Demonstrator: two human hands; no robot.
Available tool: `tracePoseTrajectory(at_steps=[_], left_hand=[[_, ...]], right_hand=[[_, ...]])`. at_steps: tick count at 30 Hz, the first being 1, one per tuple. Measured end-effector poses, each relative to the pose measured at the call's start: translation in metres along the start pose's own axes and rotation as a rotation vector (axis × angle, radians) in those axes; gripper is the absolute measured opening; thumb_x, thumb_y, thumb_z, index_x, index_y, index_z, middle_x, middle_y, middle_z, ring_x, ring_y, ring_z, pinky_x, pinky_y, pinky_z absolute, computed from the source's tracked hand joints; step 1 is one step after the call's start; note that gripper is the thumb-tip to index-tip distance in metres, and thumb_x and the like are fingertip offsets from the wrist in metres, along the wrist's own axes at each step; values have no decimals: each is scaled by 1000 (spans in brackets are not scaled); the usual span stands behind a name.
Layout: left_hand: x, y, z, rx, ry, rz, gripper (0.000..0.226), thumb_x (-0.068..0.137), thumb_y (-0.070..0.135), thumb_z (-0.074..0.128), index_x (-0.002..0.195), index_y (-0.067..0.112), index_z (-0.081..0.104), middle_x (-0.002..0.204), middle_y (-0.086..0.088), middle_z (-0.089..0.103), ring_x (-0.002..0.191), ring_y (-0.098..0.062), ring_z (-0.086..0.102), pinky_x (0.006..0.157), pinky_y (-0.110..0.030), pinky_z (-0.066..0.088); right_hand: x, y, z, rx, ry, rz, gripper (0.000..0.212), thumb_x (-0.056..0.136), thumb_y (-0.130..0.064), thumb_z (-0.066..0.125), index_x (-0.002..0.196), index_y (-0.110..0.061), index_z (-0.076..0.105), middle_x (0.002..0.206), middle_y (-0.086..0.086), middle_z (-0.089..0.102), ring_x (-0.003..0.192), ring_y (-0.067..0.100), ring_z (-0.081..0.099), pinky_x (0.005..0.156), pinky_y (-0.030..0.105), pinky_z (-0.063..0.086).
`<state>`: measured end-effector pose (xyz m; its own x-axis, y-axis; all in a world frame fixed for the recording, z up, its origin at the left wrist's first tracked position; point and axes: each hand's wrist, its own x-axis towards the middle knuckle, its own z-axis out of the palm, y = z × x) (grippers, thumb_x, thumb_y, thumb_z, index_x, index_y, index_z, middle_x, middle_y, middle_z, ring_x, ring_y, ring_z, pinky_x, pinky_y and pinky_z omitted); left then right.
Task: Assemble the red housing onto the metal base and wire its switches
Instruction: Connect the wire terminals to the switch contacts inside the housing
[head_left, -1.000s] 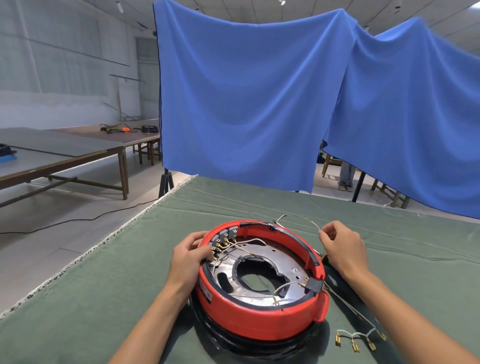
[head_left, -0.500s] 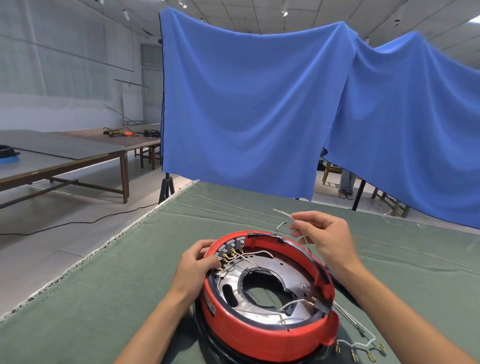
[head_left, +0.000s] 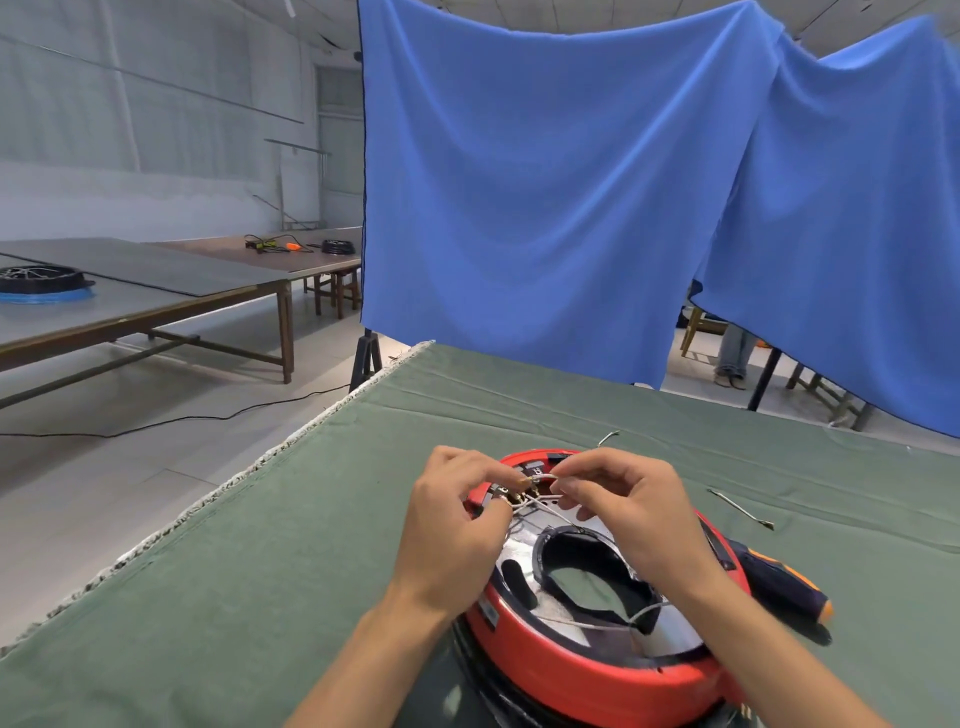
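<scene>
The round red plastic housing (head_left: 587, 670) sits on the shiny metal base (head_left: 524, 545) on the green-covered table (head_left: 260, 571). At its far-left rim, by the switches (head_left: 501, 491), both hands meet. The left hand (head_left: 457, 525) and right hand (head_left: 628, 514) each pinch the thin white wire (head_left: 543, 475), which runs crosswise between them; the left looks nearer the terminals.

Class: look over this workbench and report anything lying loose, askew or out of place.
Two loose wire pieces lie apart on the green cloth: one just beyond the red housing, another to its right. Otherwise nothing looks spilled or damaged.
</scene>
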<state>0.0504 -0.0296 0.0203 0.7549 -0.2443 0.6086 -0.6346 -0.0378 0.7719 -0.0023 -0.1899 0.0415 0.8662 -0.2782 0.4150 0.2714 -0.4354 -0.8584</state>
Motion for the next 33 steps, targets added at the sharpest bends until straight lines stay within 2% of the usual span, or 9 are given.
tracePoseTrajectory(at_steps=[3, 10, 14, 20, 25, 30, 33], left_hand=[[-3, 1, 2, -29, -33, -33, 27, 65, 9, 52, 71, 28, 71, 80, 18, 68, 92, -6, 54, 76, -14, 41], [-7, 1, 7, -32, -32, -57, 9, 72, 27, 67, 71, 35, 68, 85, 24, 63, 88, -6, 57, 75, -12, 42], [-8, 1, 7, -32, 2, -67, 15, 75, 22, 74, 70, 35, 70, 81, 16, 64, 83, -8, 58, 74, -20, 45], [-9, 4, 7, -66, -3, -79, 12, 73, 22, 80, 73, 31, 72, 77, 8, 65, 81, -5, 59, 74, -21, 46], [-8, 2, 7, -33, 33, -36, 22, 78, 14, 76, 72, 34, 70, 79, 14, 67, 81, -6, 59, 72, -16, 44], [-8, 2, 8, -58, 49, -17, 4, 76, 25, 70, 75, 29, 70, 77, 14, 67, 80, -9, 61, 72, -19, 46], [-8, 3, 8, -142, 59, -53, 5, 75, 21, 69, 77, 23, 73, 76, 7, 69, 76, -9, 64, 70, -19, 47]], right_hand=[[-1, 1, -1, 6, 20, -14, 27, 80, 9, 65, 76, -16, 72, 68, 1, 72, 63, 13, 67, 58, 20, 50], [-5, -2, 0, -60, -25, -85, 23, 78, 7, 69, 75, -17, 71, 70, -5, 71, 63, 2, 63, 62, 13, 47], [-6, -2, 0, -64, -25, -81, 23, 78, 6, 69, 76, -17, 71, 71, -7, 71, 64, 2, 63, 62, 13, 46], [-8, -4, 0, -89, 1, -105, 24, 78, 5, 71, 74, -18, 69, 71, -8, 70, 64, 4, 63, 62, 14, 47], [-10, -5, 0, -96, -12, -104, 23, 77, 4, 72, 74, -18, 69, 71, -4, 70, 65, 7, 63, 62, 19, 49], [-11, -8, 0, -88, -22, -106, 18, 75, 4, 74, 73, -13, 69, 69, -4, 69, 62, 7, 62, 59, 17, 47], [-11, -9, 1, -100, -30, -98, 20, 74, 4, 75, 71, -14, 68, 67, -6, 67, 60, 7, 60, 57, 21, 48]])
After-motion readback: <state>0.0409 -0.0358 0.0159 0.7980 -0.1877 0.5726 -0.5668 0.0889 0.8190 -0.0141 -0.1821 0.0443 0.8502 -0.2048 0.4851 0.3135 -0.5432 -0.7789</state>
